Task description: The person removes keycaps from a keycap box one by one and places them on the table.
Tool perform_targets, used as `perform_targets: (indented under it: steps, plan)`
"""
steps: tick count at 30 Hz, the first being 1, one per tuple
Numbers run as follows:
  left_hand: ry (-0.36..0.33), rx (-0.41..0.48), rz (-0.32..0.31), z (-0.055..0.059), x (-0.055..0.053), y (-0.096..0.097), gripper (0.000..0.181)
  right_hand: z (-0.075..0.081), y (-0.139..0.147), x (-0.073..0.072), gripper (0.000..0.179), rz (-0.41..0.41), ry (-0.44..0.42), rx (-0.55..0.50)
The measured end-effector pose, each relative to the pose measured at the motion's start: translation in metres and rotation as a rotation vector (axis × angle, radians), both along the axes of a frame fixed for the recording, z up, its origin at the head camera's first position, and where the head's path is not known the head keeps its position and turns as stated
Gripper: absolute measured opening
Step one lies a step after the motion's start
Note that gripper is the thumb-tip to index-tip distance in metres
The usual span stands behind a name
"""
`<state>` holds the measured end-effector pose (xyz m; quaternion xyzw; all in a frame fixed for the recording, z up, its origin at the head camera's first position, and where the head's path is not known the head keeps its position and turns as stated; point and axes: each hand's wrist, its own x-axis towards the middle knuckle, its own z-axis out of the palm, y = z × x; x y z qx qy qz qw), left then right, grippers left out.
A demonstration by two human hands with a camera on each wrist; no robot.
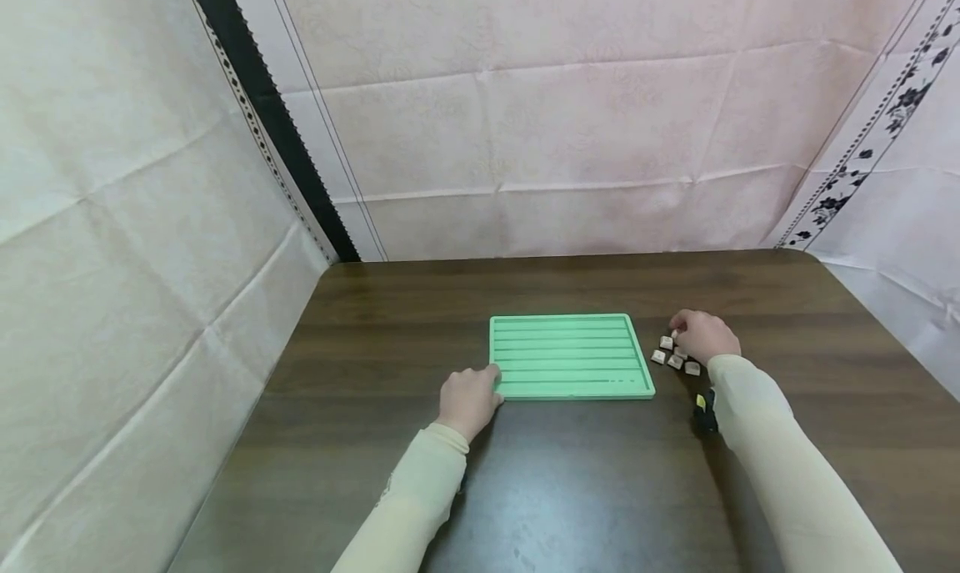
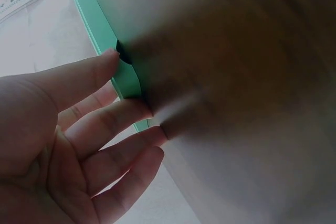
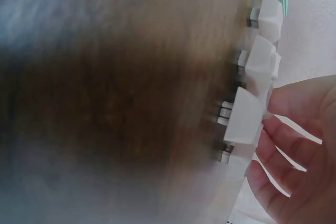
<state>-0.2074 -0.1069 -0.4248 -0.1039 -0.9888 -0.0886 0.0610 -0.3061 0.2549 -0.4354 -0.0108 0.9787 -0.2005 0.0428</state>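
Note:
A light green ridged tray point(image 1: 570, 346) lies flat on the table. My left hand point(image 1: 469, 399) holds its near left corner; in the left wrist view the thumb point(image 2: 108, 62) presses the tray's edge point(image 2: 127, 80) beside a small notch, with the other fingers around the corner. Right of the tray, several white keycaps point(image 1: 675, 362) lie in a loose cluster. Over the far side of that cluster my right hand point(image 1: 705, 336) pinches a keycap with its fingertips, partly hidden behind the nearer keycaps point(image 3: 244, 118), whose stems show underneath.
A dark brown wooden table point(image 1: 570, 473) spreads around the tray. Pale cloth point(image 1: 600, 139) hangs behind it and along both sides. A black wrist device point(image 1: 705, 413) with a yellow mark sits under the right sleeve, close above the table.

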Motion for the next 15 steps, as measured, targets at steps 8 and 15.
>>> perform_targets:
  steps: [8,15]
  plan:
    - [-0.003,-0.016,0.001,-0.001,-0.003,0.0,0.023,0.01,-0.002,0.009,0.033,-0.009,0.001,-0.058]
    - [-0.027,0.021,0.003,-0.001,-0.007,-0.001,0.024,0.019,-0.011,0.027,0.031,0.032,0.059,-0.071]
